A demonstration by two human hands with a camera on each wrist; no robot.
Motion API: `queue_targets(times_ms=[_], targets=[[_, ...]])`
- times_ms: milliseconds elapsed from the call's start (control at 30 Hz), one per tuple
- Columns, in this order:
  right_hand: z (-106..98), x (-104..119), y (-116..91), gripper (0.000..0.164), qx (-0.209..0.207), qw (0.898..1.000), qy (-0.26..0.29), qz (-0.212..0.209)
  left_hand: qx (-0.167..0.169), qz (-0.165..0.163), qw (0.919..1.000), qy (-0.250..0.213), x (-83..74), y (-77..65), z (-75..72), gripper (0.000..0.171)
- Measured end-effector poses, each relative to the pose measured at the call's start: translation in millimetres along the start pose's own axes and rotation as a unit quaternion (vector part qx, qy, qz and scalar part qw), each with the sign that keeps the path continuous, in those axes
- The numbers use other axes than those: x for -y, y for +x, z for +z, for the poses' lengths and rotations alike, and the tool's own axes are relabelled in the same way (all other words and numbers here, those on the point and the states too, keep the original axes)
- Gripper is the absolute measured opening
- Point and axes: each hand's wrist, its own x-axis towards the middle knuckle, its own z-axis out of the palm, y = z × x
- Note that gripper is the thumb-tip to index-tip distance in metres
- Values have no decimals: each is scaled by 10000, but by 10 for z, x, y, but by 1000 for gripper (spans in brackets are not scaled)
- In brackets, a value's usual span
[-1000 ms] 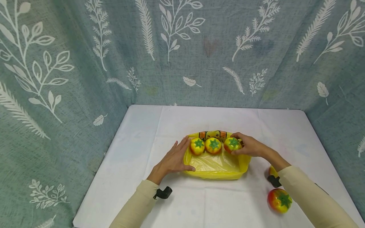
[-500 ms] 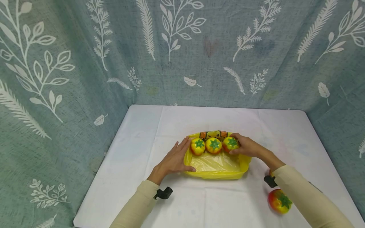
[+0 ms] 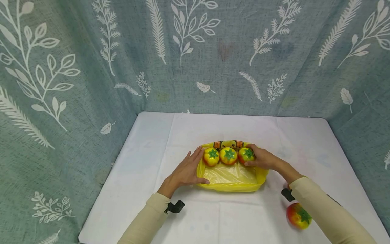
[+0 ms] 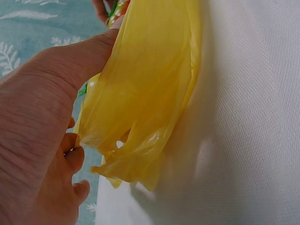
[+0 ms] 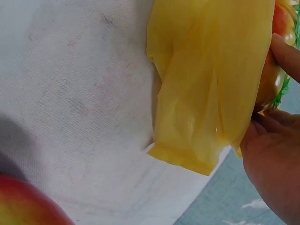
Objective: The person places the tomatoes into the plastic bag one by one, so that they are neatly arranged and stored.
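Note:
A yellow plastic bag (image 3: 231, 187), opened out into a shallow box shape, lies on the white-covered table. Three yellow-red toy fruits with green star-shaped leaf tops line its far side: one at left (image 3: 211, 157), one in the middle (image 3: 228, 156), one at right (image 3: 245, 155). My right hand (image 3: 263, 158) holds the right fruit between thumb and fingers. In the right wrist view that fruit (image 5: 271, 82) shows behind the bag's wall. My left hand (image 3: 188, 169) rests spread along the bag's left side, thumb on the near rim. The left wrist view shows the thumb against the yellow plastic (image 4: 145, 75).
Another red-yellow toy fruit (image 3: 298, 216) lies on the table (image 3: 243, 220) by my right forearm. Part of a further fruit (image 3: 288, 186) peeks out behind the right sleeve. A patterned blue-green curtain (image 3: 225, 81) stands behind and beside the table.
My right hand has shifted slightly left with the third fruit, bringing it closer to the middle one. The left hand has stayed in place.

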Motion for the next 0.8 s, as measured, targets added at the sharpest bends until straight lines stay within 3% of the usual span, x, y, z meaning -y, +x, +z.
queue_targets(times_ms=[400,800], targets=[[-8,36,-21,79,-151,9996,34,-238,-24,15,10000,15,-5,5,-3,129],[-49,56,-50,82,-234,9992,-275,-177,-22,-16,10000,9,-18,25,0,128]])
